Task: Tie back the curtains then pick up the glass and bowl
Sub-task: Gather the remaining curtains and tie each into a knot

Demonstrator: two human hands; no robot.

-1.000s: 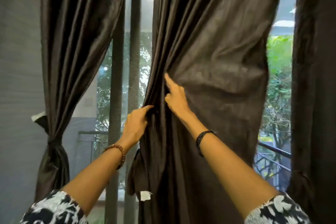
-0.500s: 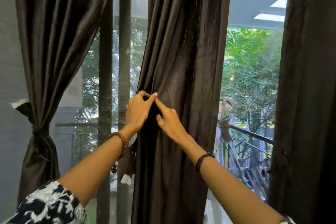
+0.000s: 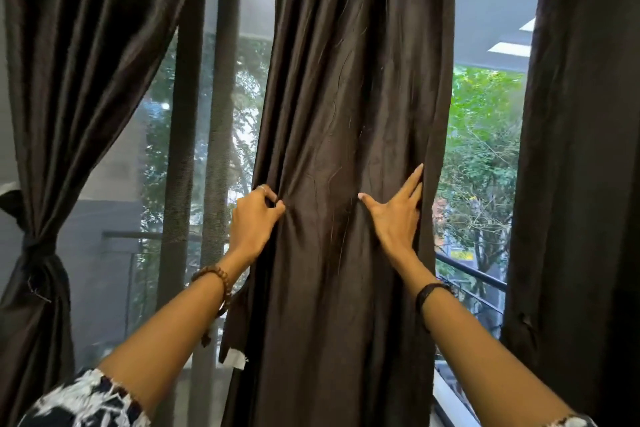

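Note:
A dark brown middle curtain [image 3: 349, 87] hangs straight down in front of me, gathered into a narrow column. My left hand [image 3: 254, 220] pinches a fold at its left edge. My right hand [image 3: 398, 212] lies flat on its right edge, fingers straight and spread, thumb out to the left. The left curtain [image 3: 79, 63] is drawn aside and bound with a dark tie [image 3: 36, 248] low on the left. A third dark curtain [image 3: 585, 149] hangs loose at the right. No glass or bowl is in view.
Behind the curtains stand window posts [image 3: 221, 115] and panes with trees outside. A dark balcony railing [image 3: 471, 276] runs behind the right gap. A white tag [image 3: 235, 357] hangs from a strip at the middle curtain's lower left edge.
My right hand slid from beside my left hand across to the curtain's right edge and flattened there. The curtain is bunched narrower than a second ago, so more window shows at the right.

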